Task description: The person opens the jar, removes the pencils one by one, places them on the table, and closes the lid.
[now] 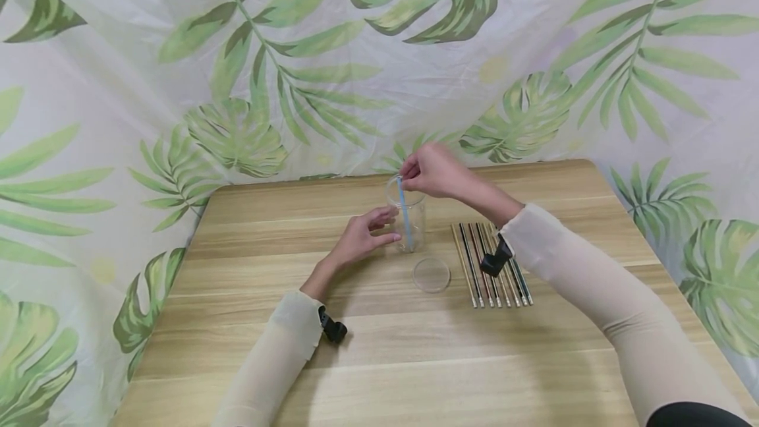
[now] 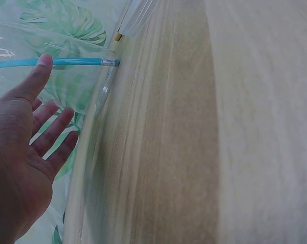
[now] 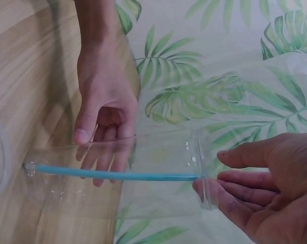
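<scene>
A clear plastic jar [image 1: 420, 223] stands upright on the table with a light-blue pencil [image 1: 406, 216] leaning inside it, eraser end down. At its left side my left hand [image 1: 362, 236] lies spread, thumb in front and fingers behind; the left wrist view shows the fingers loosely extended, and firm contact cannot be made out. Over the rim is my right hand [image 1: 435, 170]. In the right wrist view, one fingertip [image 3: 204, 187] of it reaches the pencil's upper end, while the thumb stays apart from the pencil.
A clear round lid [image 1: 431, 275] lies flat in front of the jar. To the right, several pencils [image 1: 474, 262] lie side by side in a row, partly under the right forearm. The wooden table [image 1: 249, 242] ends at a leaf-print cloth [image 1: 332, 84] behind.
</scene>
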A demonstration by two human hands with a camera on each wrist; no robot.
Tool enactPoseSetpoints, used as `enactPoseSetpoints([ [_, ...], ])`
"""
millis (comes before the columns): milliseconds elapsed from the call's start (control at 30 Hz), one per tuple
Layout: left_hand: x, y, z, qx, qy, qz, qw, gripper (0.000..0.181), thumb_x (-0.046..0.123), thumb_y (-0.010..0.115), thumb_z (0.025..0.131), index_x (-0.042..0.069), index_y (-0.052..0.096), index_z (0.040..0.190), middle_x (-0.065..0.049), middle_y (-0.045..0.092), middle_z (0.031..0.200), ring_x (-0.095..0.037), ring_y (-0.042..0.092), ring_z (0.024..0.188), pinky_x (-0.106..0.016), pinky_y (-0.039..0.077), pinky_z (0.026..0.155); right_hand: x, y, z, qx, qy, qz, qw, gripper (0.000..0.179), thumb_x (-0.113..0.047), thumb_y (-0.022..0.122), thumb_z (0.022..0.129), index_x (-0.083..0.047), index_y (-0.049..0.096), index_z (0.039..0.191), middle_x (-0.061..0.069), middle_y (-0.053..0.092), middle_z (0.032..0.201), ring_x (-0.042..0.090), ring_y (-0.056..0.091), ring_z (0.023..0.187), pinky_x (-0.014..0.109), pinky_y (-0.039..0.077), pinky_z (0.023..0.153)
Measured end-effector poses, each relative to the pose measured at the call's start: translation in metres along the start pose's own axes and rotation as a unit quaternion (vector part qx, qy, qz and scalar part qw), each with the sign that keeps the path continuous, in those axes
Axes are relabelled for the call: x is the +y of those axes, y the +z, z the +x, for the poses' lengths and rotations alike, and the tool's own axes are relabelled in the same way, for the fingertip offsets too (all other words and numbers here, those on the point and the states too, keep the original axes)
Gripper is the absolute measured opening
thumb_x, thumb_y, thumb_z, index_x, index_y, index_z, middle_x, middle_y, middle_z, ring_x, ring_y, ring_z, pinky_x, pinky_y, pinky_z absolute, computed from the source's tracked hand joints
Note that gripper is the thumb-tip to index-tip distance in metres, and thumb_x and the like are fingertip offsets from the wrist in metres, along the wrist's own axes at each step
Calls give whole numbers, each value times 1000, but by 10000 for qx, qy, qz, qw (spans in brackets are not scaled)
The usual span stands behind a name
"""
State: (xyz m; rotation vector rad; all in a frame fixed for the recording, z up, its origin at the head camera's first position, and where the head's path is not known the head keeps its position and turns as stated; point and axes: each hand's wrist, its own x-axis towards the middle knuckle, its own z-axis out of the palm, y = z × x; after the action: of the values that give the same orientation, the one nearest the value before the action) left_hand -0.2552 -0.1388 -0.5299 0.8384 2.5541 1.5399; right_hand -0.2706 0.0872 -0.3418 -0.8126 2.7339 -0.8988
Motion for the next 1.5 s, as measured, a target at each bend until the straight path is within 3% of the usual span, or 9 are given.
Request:
enactPoseSetpoints([
  [467, 2, 0, 1, 85, -64, 7, 9999, 62, 17, 85, 92, 4, 59, 148, -13, 67, 144, -32, 69, 126, -43, 57, 110, -2, 10, 4, -106, -19, 173, 9998, 17, -4, 80, 94, 1, 79, 110, 13, 81, 104, 24, 79, 97, 32, 65, 87],
  [1033, -2, 2, 0, 180, -76, -223, 9996, 62, 17, 86, 92, 2, 60, 146, -19, 69, 138, -38, 69, 123, -48, 57, 108, 4, 16, 8, -240, -275, 356, 9987, 14, -6, 85, 89, -3, 81, 102, 8, 81, 95, 19, 77, 86, 29, 65, 81],
  [1500, 1, 1, -1, 124, -157, -26, 9998, 65, 17, 86, 92, 0, 58, 148, -20, 69, 138, -37, 69, 123, -45, 58, 108, 8, 20, 7, -161, -581, 399, 9974, 7, -6, 83, 91, -4, 81, 97, 6, 80, 90, 18, 76, 83, 30, 64, 79],
])
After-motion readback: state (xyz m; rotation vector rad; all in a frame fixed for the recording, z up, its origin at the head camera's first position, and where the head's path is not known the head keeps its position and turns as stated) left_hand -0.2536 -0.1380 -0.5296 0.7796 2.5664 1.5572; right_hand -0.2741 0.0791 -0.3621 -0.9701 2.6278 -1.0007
